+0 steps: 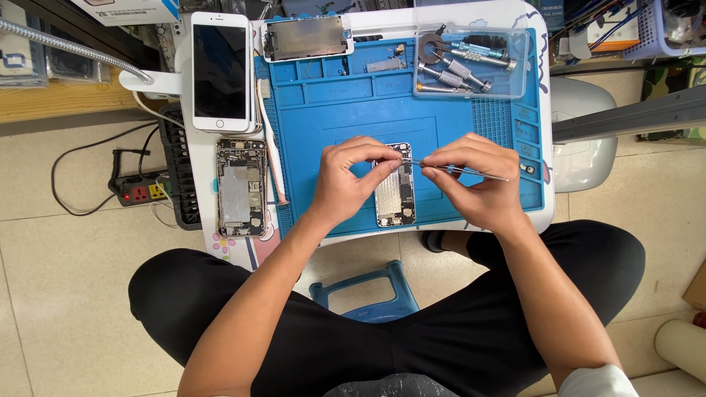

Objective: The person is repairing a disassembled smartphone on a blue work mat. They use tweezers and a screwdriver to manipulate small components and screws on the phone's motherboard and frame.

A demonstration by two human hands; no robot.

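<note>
An opened phone body [396,195] lies on the blue work mat [346,110], its inner parts showing. My left hand [351,180] rests on its left side, thumb and forefinger pinched at the upper edge. My right hand [478,180] holds thin metal tweezers [460,170] whose tips reach the top of the phone, close to my left fingertips. What the tips grip is too small to tell.
A second opened phone [240,187] and a white phone [220,70] lie left of the mat. A detached screen panel [307,37] sits at the top. A clear tray [471,62] holds screwdrivers. A power strip [140,192] is on the floor; a blue stool [365,290] stands between my knees.
</note>
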